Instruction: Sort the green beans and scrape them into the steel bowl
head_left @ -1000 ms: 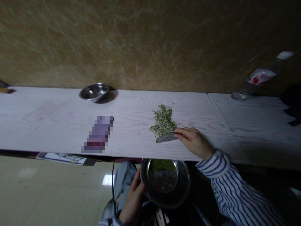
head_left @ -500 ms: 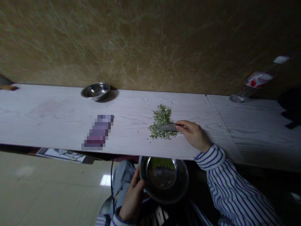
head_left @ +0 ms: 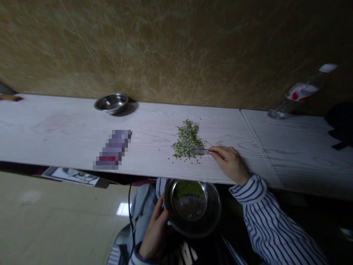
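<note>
Small green beans (head_left: 187, 136) lie scattered in a patch on the pale wooden counter (head_left: 154, 136). My right hand (head_left: 230, 162) pinches one end of a thin grey blade-like tool (head_left: 199, 151), its exact kind unclear. The tool's free end lies in the near part of the patch. Below the counter's front edge, my left hand (head_left: 157, 228) grips the left rim of a large steel bowl (head_left: 193, 230), thumb on the rim and fingers partly hidden. Inside the bowl, more green beans (head_left: 189, 189) are heaped at the far side.
A small steel bowl (head_left: 111, 104) stands by the wall. A pixelated flat object (head_left: 113, 150) lies left of the beans. At the right, a clear plastic bottle (head_left: 299, 94) stands near a dark object (head_left: 342, 125). An open drawer (head_left: 74, 176) holds papers below the counter.
My right hand has shifted slightly right and nearer, and the tool has turned more edge-on. Some beans now lie nearer the front edge. The bowl shows more beans.
</note>
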### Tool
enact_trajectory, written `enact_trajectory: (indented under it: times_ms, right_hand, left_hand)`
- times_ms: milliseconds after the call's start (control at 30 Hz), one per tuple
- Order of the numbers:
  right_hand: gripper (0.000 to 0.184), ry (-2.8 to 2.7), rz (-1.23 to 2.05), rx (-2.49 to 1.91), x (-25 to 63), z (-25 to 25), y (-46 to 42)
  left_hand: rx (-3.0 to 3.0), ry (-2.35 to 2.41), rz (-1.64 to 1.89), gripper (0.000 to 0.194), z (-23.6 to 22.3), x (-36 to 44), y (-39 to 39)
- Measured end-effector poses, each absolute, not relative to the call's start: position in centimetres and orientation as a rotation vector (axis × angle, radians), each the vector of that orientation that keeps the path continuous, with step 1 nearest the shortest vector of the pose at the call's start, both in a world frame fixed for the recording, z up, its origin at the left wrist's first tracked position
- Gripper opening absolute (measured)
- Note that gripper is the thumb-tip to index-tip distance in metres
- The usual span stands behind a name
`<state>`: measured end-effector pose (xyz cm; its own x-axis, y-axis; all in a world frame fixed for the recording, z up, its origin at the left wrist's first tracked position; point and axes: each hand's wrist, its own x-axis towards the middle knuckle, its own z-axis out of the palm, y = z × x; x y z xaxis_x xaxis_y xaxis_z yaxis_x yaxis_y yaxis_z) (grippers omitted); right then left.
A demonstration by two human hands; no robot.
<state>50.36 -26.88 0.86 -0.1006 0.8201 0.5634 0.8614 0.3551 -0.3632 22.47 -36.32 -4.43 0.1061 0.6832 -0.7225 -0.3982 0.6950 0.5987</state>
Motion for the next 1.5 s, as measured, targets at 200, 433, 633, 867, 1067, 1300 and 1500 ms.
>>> enact_trajectory:
  times_ms: [200, 433, 633, 867, 1067, 1300, 1500]
  right_hand:
    - [0.017, -1.89, -0.164, -1.451, 50.8, 1.6, -28.3]
    - [0.019, -1.713, -0.376, -1.705, 53.6, 1.0, -29.9]
    - [0.022, -1.805, -0.38, -1.761, 53.3, 0.3, -31.2]
    - [0.018, -1.853, -0.383, -1.666, 51.0, 0.6, -33.3]
    - [0.016, -1.844, -0.383, -1.637, 50.3, 1.3, -33.7]
    - [0.018, -1.866, -0.37, -1.655, 50.4, 1.3, -33.3]
    - [0.014, -1.896, -0.34, -1.606, 49.9, 1.1, -33.5]
  left_hand:
    - [0.34, 1.217, 0.81, 0.085, -5.0, 22.8, -36.5]
    - [0.431, 1.241, 0.839, 0.085, -5.1, 23.8, -36.0]
    - [0.456, 1.241, 0.826, 0.08, -5.7, 24.1, -36.2]
    - [0.428, 1.241, 0.813, 0.084, -6.5, 23.7, -37.0]
    - [0.435, 1.235, 0.81, 0.08, -6.5, 23.9, -37.2]
    - [0.434, 1.24, 0.848, 0.084, -6.2, 23.4, -36.7]
    - [0.449, 1.202, 0.858, 0.084, -6.2, 22.7, -36.8]
